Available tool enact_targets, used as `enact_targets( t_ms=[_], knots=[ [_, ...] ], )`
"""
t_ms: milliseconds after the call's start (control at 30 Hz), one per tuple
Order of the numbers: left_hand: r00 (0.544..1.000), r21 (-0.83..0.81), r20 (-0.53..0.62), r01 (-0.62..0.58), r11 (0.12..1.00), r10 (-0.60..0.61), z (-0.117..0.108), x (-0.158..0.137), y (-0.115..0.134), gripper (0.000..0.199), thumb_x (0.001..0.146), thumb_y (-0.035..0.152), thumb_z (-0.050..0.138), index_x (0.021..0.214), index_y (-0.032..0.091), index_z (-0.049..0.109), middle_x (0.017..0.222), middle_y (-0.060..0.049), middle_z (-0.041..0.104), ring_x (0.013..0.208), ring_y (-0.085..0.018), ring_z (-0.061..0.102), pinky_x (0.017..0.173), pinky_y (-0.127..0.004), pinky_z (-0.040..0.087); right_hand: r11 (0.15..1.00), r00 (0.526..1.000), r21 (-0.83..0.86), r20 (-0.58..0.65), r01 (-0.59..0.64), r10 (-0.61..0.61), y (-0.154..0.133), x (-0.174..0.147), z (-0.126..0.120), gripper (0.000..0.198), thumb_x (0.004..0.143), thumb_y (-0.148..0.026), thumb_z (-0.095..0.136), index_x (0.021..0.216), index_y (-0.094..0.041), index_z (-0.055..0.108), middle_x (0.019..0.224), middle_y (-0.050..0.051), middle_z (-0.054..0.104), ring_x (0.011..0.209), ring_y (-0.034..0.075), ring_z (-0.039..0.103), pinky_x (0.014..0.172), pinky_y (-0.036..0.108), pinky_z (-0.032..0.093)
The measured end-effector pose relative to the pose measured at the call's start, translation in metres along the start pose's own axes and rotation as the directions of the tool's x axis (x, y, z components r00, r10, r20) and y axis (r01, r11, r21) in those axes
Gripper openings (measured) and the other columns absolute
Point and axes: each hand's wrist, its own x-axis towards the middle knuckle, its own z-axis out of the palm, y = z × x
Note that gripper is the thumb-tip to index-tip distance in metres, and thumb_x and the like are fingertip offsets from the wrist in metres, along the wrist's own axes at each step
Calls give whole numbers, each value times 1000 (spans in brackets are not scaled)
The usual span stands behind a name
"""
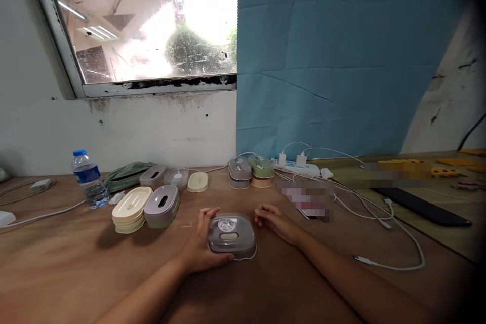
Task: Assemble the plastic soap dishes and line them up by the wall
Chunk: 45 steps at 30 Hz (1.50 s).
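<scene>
A grey oblong plastic box (245, 248) sits on the table in front of me under a clear cover. A round printed label (227, 225) is on its top, above an oval slot showing something pale. My left hand (203, 245) is wrapped round the box's left side, thumb along the near edge and fingers at the far left corner. Just off the right side of the box is my right hand (276, 221), its fingers loosely curled in; nothing shows in them.
Left stand stacked cream lids (131, 207), a lilac-topped box (162, 205) and a water bottle (89, 179). A single cream lid (198, 181) lies farther back. Behind are stacked grey boxes (239, 172) and a green-topped stack (261, 169). White cables (398, 266) sprawl at right.
</scene>
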Motion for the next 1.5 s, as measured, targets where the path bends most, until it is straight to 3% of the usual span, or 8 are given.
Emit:
enact_targets(
  t_ms=[267, 400, 700, 933, 1067, 1200, 1333, 1500],
  knots=[
    [996, -158, 19, 88, 984, -86, -5, 2, -10, 88, 50, 37, 77, 123, 20, 30, 122, -11, 39, 113, -26, 40, 97, -40, 34, 996, 972, -77, -235, -32, 13, 7, -2, 38, 23, 68, -41, 61, 73, -19, 56, 73, -1, 61, 75, 17, 56, 73, 31, 39],
    [987, -203, -12, 155, 967, -161, -3, 2, -14, 80, 51, 36, 77, 117, 18, 36, 119, -12, 43, 111, -26, 43, 94, -37, 37, 997, 961, -64, -266, 53, -69, 19, -10, 54, 29, 68, -42, 57, 87, -21, 55, 95, 3, 61, 95, 22, 54, 84, 34, 38],
    [995, -152, -43, 81, 985, -89, -9, 7, -5, 57, 56, 35, 73, 104, 18, 48, 105, -8, 50, 101, -22, 50, 89, -34, 41, 976, 971, -89, 148, 201, -186, 25, -13, 42, 78, 57, -48, 70, 121, -22, 36, 129, 12, 40, 124, 25, 29, 102, 40, 23],
    [969, -196, -168, 149, 969, -183, -18, 9, -5, 43, 67, 41, 64, 101, 18, 53, 102, -7, 57, 93, -21, 56, 81, -32, 45, 902, 950, -345, 256, 261, -177, 21, -23, 49, 115, 48, -38, 80, 134, -21, 5, 137, 15, 23, 125, 24, 27, 104, 40, 20],
    [916, -356, -216, 248, 901, -338, -23, 9, -11, 39, 78, 50, 46, 95, 16, 54, 88, -6, 61, 67, -16, 60, 57, -25, 48, 856, 965, -464, 226, 227, -134, 19, -24, 48, 113, 48, -39, 80, 135, -22, 10, 139, 14, 19, 128, 25, 18, 105, 41, 16],
    [827, -472, -285, 320, 822, -485, -26, 9, -15, 48, 79, 58, 34, 90, 14, 51, 79, -6, 63, 41, -11, 53, 34, -20, 38, 868, 973, -473, 227, 153, -47, 14, -26, 48, 107, 50, -38, 79, 134, -20, 14, 136, 14, 25, 124, 25, 28, 103, 37, 22],
    [752, -401, -404, 366, 840, -521, -42, 23, -13, 40, 83, 50, 33, 78, 15, 50, 64, -3, 61, 34, -8, 47, 32, -19, 33, 887, 972, -443, 234, 127, -22, 11, -29, 50, 103, 51, -37, 78, 132, -21, 17, 132, 12, 32, 116, 25, 39, 98, 34, 30],
    [619, -439, -417, 504, 744, -665, -90, 77, -20, 17, 87, 21, 31, 98, 14, 41, 80, -5, 60, 33, -4, 47, 33, -17, 32, 899, 965, -420, 261, 124, -11, 11, -30, 51, 95, 52, -36, 78, 129, -23, 22, 124, 9, 42, 111, 24, 45, 94, 34, 35]
  ],
)
